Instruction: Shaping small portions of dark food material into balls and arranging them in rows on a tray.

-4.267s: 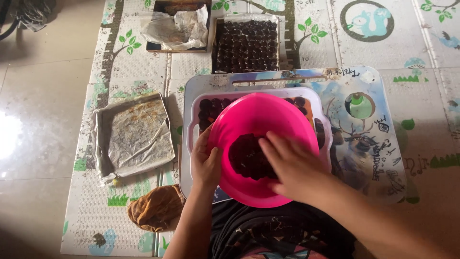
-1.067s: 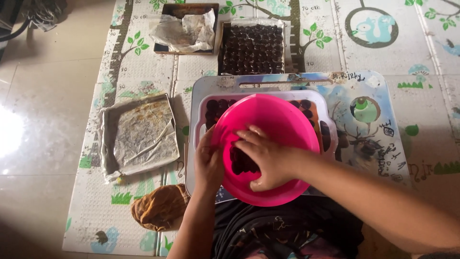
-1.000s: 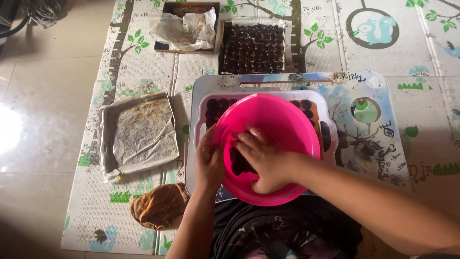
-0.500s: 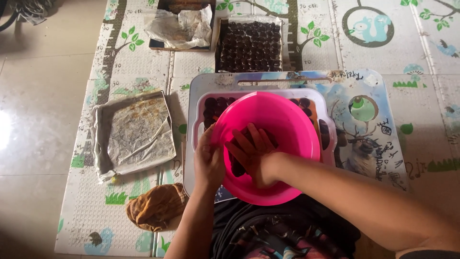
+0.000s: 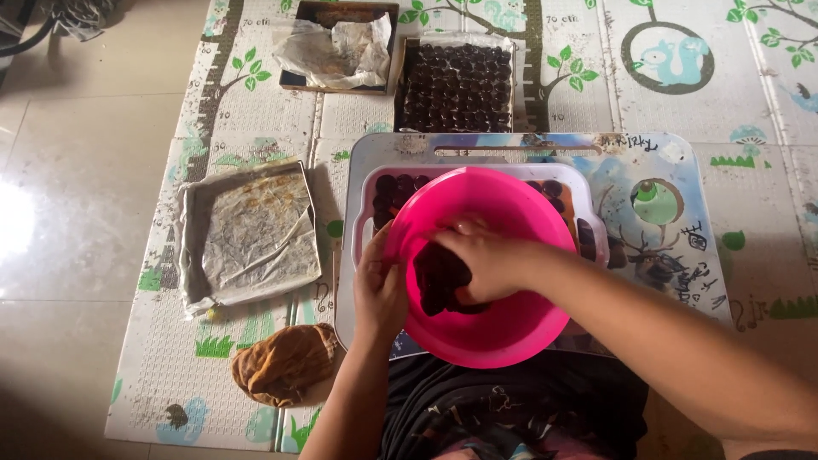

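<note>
A bright pink plastic bowl (image 5: pixel 503 213) is tilted over a white tray (image 5: pixel 365 204) that holds rows of small dark round pieces. My left hand (image 5: pixel 380 285) grips the bowl's left rim. My right hand (image 5: pixel 486 260) reaches into the bowl, fingers curled on a lump of dark mixture (image 5: pixel 439 277) at its bottom. Both tray and bowl rest on a printed lap board (image 5: pixel 673 183) in front of me.
A foil-lined baking tray (image 5: pixel 251 234) lies to the left, with a brown cloth (image 5: pixel 285 362) below it. At the back are a dark tray of round pieces (image 5: pixel 458 85) and a box with crumpled paper (image 5: pixel 336 47). A patterned play mat covers the floor; bare tiles lie left.
My right hand has gone deeper into the bowl and shifted left onto the dark mixture. My left hand stays on the rim.
</note>
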